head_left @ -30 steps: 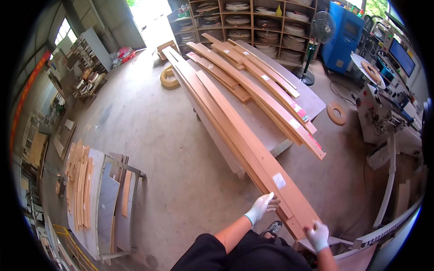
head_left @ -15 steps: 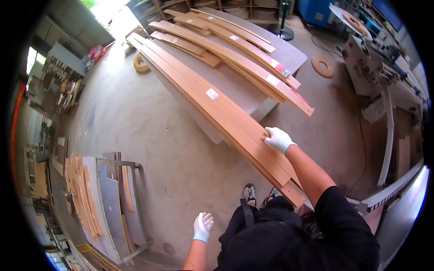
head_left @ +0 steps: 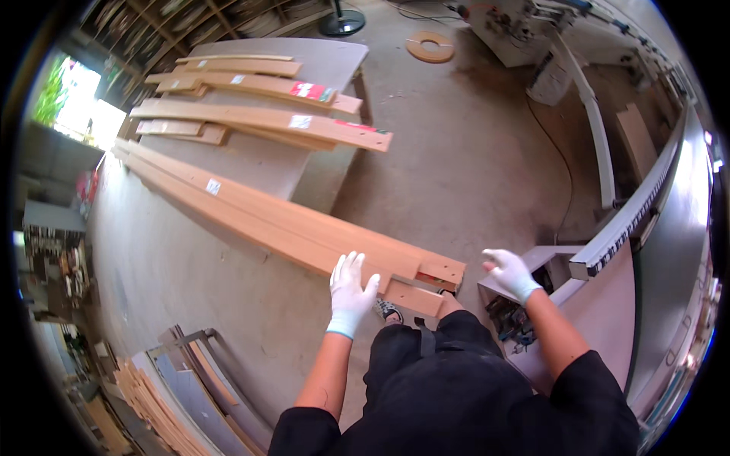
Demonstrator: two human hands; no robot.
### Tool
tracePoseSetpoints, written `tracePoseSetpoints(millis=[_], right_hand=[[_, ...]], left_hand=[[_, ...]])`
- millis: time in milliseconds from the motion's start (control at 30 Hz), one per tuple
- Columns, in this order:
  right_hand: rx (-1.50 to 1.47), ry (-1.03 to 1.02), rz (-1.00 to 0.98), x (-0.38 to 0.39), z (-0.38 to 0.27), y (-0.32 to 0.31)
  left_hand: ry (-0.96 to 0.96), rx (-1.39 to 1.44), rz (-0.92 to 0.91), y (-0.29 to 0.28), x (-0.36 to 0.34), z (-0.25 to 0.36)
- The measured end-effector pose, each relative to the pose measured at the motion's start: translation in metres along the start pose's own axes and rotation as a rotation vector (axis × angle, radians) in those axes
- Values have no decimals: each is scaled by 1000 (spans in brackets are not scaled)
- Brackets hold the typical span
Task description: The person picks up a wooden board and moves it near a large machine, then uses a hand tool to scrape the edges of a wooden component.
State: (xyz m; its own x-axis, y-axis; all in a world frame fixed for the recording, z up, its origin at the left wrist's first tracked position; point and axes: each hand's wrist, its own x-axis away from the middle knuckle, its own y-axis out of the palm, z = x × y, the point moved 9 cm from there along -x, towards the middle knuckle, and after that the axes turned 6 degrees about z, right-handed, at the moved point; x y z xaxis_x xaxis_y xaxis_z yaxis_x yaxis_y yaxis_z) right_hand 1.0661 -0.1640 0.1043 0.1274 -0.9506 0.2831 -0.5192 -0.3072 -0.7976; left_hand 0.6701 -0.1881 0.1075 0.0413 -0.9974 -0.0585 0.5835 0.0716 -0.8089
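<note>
Head view: left hand [head_left: 350, 289], white-gloved, lies flat with fingers spread on the near end of the long boards [head_left: 289, 228]; it presses, not clamped round them. Right hand [head_left: 511, 272], also gloved, hangs open in the air off the boards' end, above a grey machine ledge [head_left: 547, 254], touching nothing. The boards are stacked, their near ends staggered, overhanging the floor near the person's shoe; the far part runs back along the grey table [head_left: 304, 167]. Shorter planks [head_left: 266, 118] lie across the table, well apart.

Judgement: long solid timber, stiff and heavy, awkward at one end; smooth faces may slip under gloves. Best gripped by the edges, one hand under.
</note>
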Motion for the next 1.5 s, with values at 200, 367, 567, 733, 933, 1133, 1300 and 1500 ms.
tracePoseSetpoints(millis=[200,367,567,733,933,1133,1300,1500], right_hand=[[246,-32,650,40,90,-202],[193,-84,350,35,57,-210],[135,83,663,68,99,-233],[186,241,677,83,140,-247],[241,401,369,56,153,-226],[232,630,301,23,201,-233],[-150,885,221,6,308,-155],[-484,673,329,-85,351,-114]], left_hand=[[310,-380,-368,78,-46,89],[233,-429,-446,107,-60,66],[223,-559,-599,112,-49,31],[157,-611,-788,126,-50,24],[-52,-773,-1318,150,-45,-32],[-315,27,-1473,277,-127,-69],[42,-201,-1027,332,-412,139],[-64,31,-625,325,-673,273]])
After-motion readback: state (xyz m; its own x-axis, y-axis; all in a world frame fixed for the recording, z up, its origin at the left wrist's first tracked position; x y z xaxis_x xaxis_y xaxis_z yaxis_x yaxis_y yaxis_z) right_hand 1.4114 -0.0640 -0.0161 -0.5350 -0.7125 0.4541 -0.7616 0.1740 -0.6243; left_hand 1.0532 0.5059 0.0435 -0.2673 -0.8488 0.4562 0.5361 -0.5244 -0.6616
